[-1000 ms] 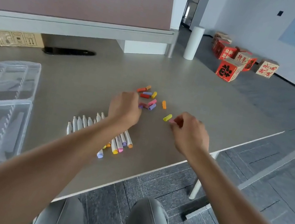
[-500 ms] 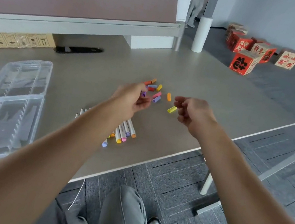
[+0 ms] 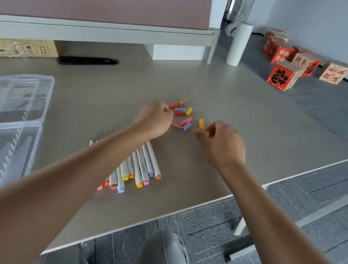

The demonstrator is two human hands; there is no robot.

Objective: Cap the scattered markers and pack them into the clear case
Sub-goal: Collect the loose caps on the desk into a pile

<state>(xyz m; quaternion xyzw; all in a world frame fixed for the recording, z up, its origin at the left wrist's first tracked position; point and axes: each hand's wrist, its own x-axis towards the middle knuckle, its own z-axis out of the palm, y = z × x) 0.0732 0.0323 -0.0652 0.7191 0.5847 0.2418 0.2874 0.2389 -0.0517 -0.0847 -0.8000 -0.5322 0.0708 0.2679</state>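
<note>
Your right hand (image 3: 222,144) pinches a yellow cap (image 3: 206,133) between thumb and fingertips, just above the worktop (image 3: 262,128) and toward its right edge. An orange cap (image 3: 201,123) lies just beyond your fingers, apart from them. Your left hand (image 3: 153,119) is curled with its knuckles up at the near side of the loose caps (image 3: 181,115); whether it grips one cannot be told, as the fingertips are hidden. Those caps, red, orange, lilac, yellow and pink, lie scattered in the middle of the worktop, some touching. Nearer the front edge, under your left forearm, the white markers (image 3: 138,167) lie side by side in a fanned row, their coloured ends pointing to the front edge. The clear case (image 3: 2,124) lies open at the left edge, both halves flat and well apart from the markers. A black strip (image 3: 86,61) and a cardboard sheet (image 3: 13,48) lie along the back edge.
</note>
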